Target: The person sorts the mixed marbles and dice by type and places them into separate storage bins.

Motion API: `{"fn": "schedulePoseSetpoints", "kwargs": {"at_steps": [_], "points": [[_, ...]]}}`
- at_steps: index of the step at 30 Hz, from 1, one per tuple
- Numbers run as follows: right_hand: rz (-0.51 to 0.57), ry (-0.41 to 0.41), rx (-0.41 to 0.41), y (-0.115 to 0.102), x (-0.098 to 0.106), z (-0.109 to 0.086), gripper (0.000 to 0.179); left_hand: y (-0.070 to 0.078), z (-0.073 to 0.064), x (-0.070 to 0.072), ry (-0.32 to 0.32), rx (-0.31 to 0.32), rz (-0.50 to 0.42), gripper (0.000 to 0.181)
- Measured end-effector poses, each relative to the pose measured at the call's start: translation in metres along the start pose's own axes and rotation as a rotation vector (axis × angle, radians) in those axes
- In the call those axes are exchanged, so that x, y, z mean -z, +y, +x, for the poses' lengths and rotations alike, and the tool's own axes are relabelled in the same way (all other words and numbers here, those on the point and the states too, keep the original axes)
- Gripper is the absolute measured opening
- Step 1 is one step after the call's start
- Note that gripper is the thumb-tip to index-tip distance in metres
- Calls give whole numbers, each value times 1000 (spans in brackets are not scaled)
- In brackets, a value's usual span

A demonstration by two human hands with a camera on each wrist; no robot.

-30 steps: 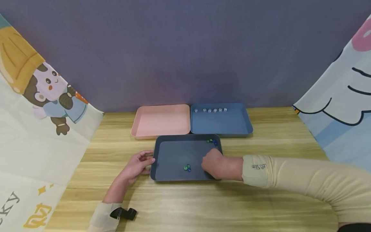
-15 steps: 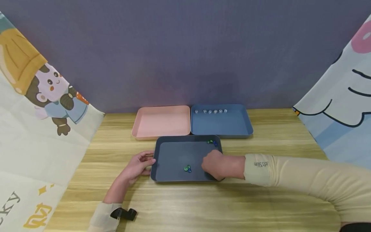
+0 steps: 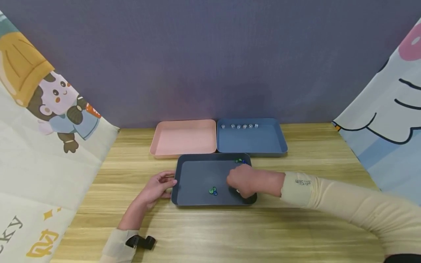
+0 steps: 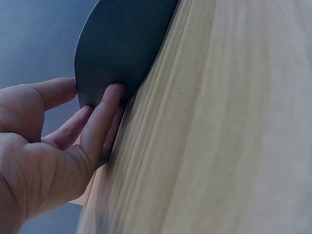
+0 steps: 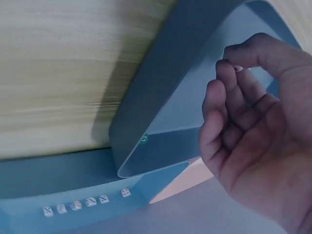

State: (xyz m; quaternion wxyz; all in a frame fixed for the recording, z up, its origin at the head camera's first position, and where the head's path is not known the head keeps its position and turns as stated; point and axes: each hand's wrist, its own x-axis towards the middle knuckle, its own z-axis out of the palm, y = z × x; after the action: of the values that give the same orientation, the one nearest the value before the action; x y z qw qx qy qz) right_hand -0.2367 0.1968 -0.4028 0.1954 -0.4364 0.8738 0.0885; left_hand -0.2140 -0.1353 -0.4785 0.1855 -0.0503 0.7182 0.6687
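In the head view my left hand (image 3: 156, 189) holds the left end of a dark grey tray (image 3: 197, 201). The left wrist view shows its fingertips (image 4: 114, 90) against the tray's outer wall and rim. Over the tray's right end, my right hand (image 3: 242, 179) pinches a small white die (image 5: 238, 68) with a red dot between thumb and fingers; the fingers cover most of it. A small cluster of green and blue glass marbles (image 3: 213, 191) lies near the tray's front. More green and blue marbles (image 3: 239, 160) lie in its back right corner, partly behind the right hand.
Behind the grey tray, a pink tray (image 3: 184, 137) and a blue tray (image 3: 251, 142) stand side by side. Several white dice (image 3: 245, 126) form a row along the blue tray's back. A dark grey backdrop (image 3: 210, 62) rises behind the wooden table (image 3: 210, 233).
My right hand has lifted and shifted slightly up and back over the grey tray, with the forearm tilting. The left hand and the trays look unchanged.
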Motion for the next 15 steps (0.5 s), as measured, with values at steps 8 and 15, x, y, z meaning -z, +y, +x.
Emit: {"fn": "schedulePoseSetpoints", "kwargs": {"at_steps": [8, 15], "points": [[436, 171, 116, 21, -3, -5, 20, 2, 1, -2, 4, -4, -7, 50], [593, 269, 158, 32, -9, -9, 15, 3, 0, 0, 3, 6, 9, 50]]}}
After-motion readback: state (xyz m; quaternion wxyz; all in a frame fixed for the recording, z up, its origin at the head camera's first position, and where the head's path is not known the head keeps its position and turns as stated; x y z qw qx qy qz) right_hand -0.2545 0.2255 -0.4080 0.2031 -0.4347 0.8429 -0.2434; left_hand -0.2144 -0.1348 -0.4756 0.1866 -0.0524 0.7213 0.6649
